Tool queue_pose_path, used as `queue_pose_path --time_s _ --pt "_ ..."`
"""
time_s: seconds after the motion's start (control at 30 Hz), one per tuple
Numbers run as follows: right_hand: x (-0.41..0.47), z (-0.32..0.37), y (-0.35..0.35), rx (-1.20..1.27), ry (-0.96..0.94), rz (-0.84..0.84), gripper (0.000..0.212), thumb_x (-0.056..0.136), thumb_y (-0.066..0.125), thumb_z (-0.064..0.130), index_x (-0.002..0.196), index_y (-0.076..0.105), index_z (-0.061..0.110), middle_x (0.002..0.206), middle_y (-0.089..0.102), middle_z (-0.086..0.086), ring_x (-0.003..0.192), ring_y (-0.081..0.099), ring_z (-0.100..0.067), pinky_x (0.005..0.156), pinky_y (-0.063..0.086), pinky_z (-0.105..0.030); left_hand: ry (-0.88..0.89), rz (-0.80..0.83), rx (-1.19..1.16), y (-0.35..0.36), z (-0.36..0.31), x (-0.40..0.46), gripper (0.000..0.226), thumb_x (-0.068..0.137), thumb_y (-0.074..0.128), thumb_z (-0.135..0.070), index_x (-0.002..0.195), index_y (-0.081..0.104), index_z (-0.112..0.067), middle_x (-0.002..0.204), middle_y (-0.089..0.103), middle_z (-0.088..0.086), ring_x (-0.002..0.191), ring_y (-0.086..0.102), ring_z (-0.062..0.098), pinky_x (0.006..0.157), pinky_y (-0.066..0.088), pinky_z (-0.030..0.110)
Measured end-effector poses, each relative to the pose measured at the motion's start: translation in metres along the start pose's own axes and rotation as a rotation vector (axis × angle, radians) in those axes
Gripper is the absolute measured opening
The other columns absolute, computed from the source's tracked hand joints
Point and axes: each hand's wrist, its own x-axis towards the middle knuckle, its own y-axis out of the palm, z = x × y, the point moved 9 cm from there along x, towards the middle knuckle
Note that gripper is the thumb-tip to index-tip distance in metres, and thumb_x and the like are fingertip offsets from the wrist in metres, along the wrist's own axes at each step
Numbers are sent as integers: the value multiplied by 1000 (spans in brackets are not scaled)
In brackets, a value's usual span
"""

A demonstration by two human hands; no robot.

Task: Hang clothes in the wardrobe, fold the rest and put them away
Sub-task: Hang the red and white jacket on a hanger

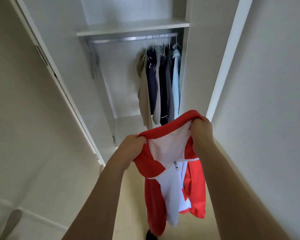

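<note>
A red and white zip jacket (170,184) hangs in front of me, held up by its red collar. My left hand (132,146) grips the collar's left end and my right hand (200,130) grips its right end, so the neck opening is spread and the white lining shows. The zip pull sits just below the collar. Straight ahead stands the open wardrobe (100,70) with a metal hanging rail (125,38). Several garments (160,84) in beige, navy, grey and light blue hang on hangers at the rail's right end.
The rail's left half is bare. A white shelf (132,27) runs above the rail. The wardrobe's left door (47,80) stands open on my left, and a white wall (267,84) flanks me on the right. Pale wooden floor (132,196) lies below the jacket.
</note>
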Motion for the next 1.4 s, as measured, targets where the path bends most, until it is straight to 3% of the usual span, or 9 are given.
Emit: queue_pose_path --time_s 0.2,0.3,0.43,0.7,0.83,0.97,1.1,1.23,1.4 --pt "82 27 103 -39 11 79 31 91 33 6 94 64 8 80 62 -12 73 60 -27 65 50 -33 -94 427 477 -13 -13 107 24 82 54 -18 102 67 -15 89 75 7 86 71 22 78 57 34" --pt "124 44 146 -50 43 127 31 92 34 6 80 61 16 76 61 -7 79 62 -27 78 52 -40 -127 474 523 -19 -30 156 28 82 54 -18 108 66 -14 93 74 9 89 71 23 75 59 33" --pt "179 57 202 -22 86 202 24 97 35 11 97 59 13 74 56 -2 76 56 -21 79 49 -36 -217 493 541 -34 -46 216 29 85 52 -17 110 64 -9 98 72 14 88 70 27 70 60 36" --pt "283 80 322 0 169 432 24 99 35 13 111 57 17 86 60 -3 75 56 -18 74 47 -33 -320 224 520 -92 -78 338 38 90 39 -7 124 57 -9 110 68 11 91 69 23 71 59 32" --pt "328 98 394 -252 191 562 34 99 40 12 130 49 1 125 57 -17 114 55 -32 100 43 -36 -330 124 440 -123 -101 389 32 95 41 -14 123 56 -14 115 66 4 92 67 19 75 57 30" --pt "357 114 459 -562 201 674 38 99 44 13 133 46 -2 135 50 -16 126 48 -30 108 34 -33 -346 -31 302 -173 -125 454 29 98 44 -17 125 52 -9 118 66 6 96 66 23 85 54 36" --pt "388 139 507 -653 156 684 39 100 39 11 137 40 -1 143 42 -15 134 39 -27 115 21 -29 -289 -274 235 -240 -151 552 16 97 43 -10 98 57 -3 110 67 14 99 66 29 83 53 38" --pt "412 151 561 -752 132 798 36 101 38 11 135 43 -1 139 47 -14 129 45 -27 106 35 -26 -142 -465 409 -303 -178 641 24 88 42 -5 65 46 -6 73 52 6 82 56 26 67 42 27" --pt "452 155 610 -831 135 744 40 101 38 15 138 38 -1 142 42 -13 133 41 -26 116 15 -29 -96 -622 581 -360 -196 713 31 91 47 -12 118 52 3 122 57 19 114 54 35 91 42 33"
